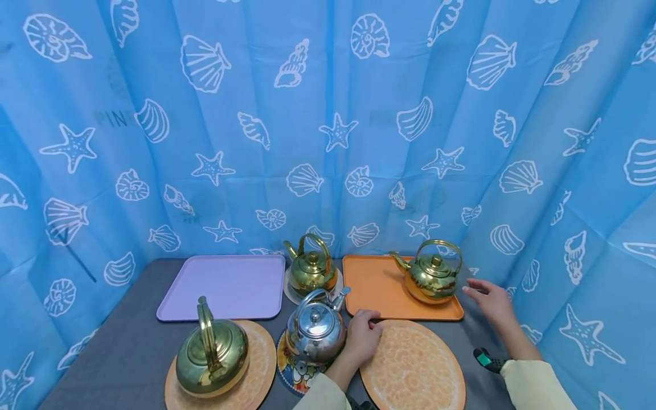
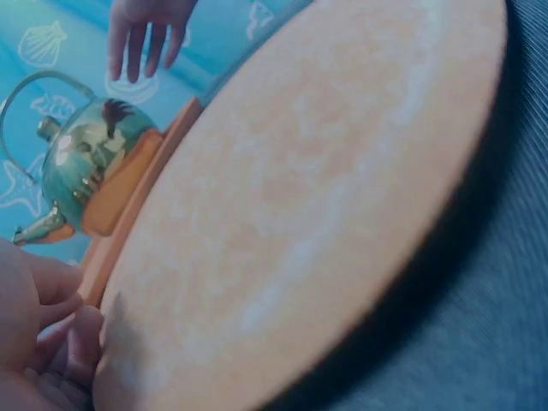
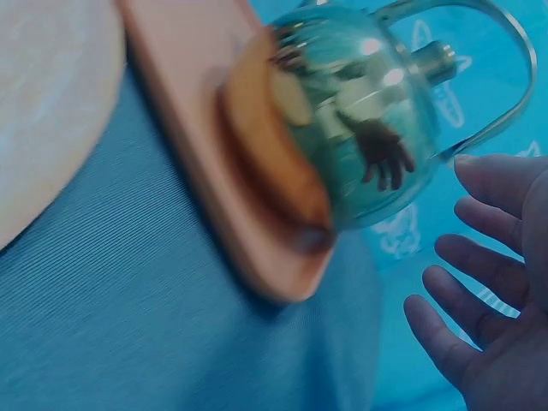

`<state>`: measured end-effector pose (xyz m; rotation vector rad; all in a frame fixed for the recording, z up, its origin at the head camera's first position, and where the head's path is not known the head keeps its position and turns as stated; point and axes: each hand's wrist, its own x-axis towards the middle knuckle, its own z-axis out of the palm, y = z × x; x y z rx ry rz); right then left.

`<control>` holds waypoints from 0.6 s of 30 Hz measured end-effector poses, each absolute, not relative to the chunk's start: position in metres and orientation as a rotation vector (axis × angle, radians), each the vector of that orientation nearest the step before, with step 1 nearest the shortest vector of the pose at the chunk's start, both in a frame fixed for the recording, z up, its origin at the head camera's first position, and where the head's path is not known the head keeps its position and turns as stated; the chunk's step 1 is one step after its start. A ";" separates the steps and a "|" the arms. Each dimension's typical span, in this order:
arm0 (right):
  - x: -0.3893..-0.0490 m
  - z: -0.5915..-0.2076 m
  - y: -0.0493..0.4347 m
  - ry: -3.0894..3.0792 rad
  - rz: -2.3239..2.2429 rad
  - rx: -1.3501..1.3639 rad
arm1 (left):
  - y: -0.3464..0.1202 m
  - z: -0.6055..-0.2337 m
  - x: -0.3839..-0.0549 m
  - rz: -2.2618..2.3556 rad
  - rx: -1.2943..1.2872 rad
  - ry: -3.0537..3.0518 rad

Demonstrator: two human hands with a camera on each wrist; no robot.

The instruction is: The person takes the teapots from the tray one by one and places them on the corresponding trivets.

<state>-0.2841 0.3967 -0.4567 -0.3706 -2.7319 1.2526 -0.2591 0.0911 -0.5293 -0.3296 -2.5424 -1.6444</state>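
Note:
My right hand [image 1: 493, 302] is held just right of a shiny gold kettle [image 1: 433, 278] that stands on an orange tray [image 1: 371, 285]. Its fingers [image 3: 479, 265] are spread in the right wrist view and hold nothing, apart from the kettle's arched handle. Between a silver kettle [image 1: 316, 329] and a round tan placemat [image 1: 415, 364] lies my left hand [image 1: 363, 339], loosely curled. In the left wrist view its fingertips [image 2: 84, 338] are close to the placemat's rim and the tray's edge; whether they touch is unclear. No object shows in its grasp.
A larger gold kettle [image 1: 212, 356] stands on another round placemat [image 1: 263, 364] at left. Behind the silver kettle, a smaller gold kettle [image 1: 311, 269] sits on a pale round mat. A lilac tray [image 1: 225, 285] lies back left. A blue shell-patterned curtain [image 1: 338, 171] hangs behind the table.

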 end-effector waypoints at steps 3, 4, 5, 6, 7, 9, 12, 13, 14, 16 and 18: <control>-0.290 -0.445 0.395 -2.702 1.215 -0.373 | 0.091 -0.527 -0.260 -1.663 -0.303 -2.572; -0.292 -0.442 0.394 -2.689 1.199 -0.375 | 0.091 -0.526 -0.260 -1.670 -0.292 -2.584; -0.294 -0.439 0.393 -2.674 1.188 -0.379 | 0.092 -0.526 -0.260 -1.679 -0.279 -2.595; -0.296 -0.437 0.392 -2.656 1.192 -0.382 | 0.092 -0.526 -0.260 -1.685 -0.267 -2.604; -0.298 -0.435 0.391 -2.638 1.192 -0.386 | 0.092 -0.526 -0.260 -1.695 -0.253 -2.614; -0.303 -0.430 0.389 -2.605 1.213 -0.398 | 0.092 -0.525 -0.261 -1.709 -0.231 -2.618; -0.310 -0.425 0.384 -2.548 1.254 -0.412 | 0.093 -0.524 -0.262 -1.721 -0.205 -2.612; -0.312 -0.423 0.383 -2.533 1.264 -0.413 | 0.093 -0.524 -0.262 -1.727 -0.194 -2.610; -0.314 -0.422 0.381 -2.517 1.282 -0.408 | 0.093 -0.524 -0.263 -1.730 -0.185 -2.608; -0.318 -0.421 0.379 -2.487 1.311 -0.391 | 0.093 -0.524 -0.263 -1.732 -0.181 -2.601; -0.322 -0.419 0.377 -2.468 1.339 -0.360 | 0.093 -0.525 -0.264 -1.738 -0.174 -2.601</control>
